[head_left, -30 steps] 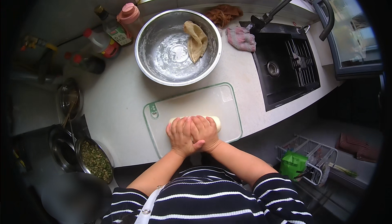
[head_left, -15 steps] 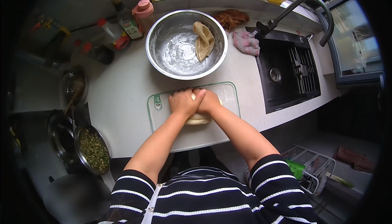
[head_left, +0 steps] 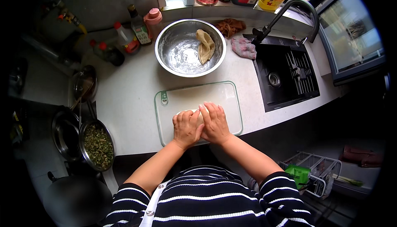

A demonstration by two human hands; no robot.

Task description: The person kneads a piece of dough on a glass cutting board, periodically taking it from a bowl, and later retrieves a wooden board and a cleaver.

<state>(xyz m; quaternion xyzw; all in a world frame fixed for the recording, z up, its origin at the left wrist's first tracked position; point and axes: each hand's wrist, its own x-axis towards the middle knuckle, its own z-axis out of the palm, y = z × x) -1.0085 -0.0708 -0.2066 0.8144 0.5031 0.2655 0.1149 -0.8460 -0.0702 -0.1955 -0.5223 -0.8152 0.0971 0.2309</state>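
White kitchen counter (head_left: 128,115), board (head_left: 186,92), dough (head_left: 201,119)

top (head_left: 209,204): black, white stripes | sleeves (head_left: 286,196): short, striped | band (head_left: 155,200): white, round studs | fingers (head_left: 212,111): bare

The single wide fisheye view looks down from the person's head, over the shirt (head_left: 206,200), at the table (head_left: 128,123).
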